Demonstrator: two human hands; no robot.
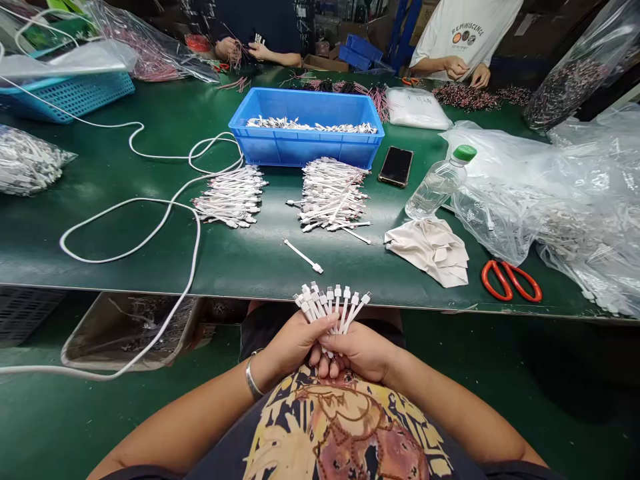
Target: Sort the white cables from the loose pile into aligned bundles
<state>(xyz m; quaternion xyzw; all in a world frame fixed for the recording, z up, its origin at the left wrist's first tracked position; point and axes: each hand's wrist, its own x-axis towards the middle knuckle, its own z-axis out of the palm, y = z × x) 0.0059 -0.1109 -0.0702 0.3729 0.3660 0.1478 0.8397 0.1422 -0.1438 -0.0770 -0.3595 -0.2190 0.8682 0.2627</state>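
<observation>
A fanned bunch of short white USB cables (337, 299) stands up between my two hands, plugs pointing away from me. My left hand (295, 339) is closed around the bunch from the left, its thumb laid across the cables. From the right, my right hand (363, 348) grips the same bunch lower down, fingers curled under it. Both hands are together just in front of the table edge, close to my body. A single white cable (303, 256) lies on the table beyond them. Farther off are a left cable pile (233, 197) and a right cable pile (333, 193).
A blue bin (305, 147) with white cables stands behind the piles. To the right are a phone (396, 167), bottle (435, 183), cloth (430, 250), red-handled scissors (511, 280) and plastic bags (540, 200). A white cord (170, 207) loops across the left. Two people work opposite.
</observation>
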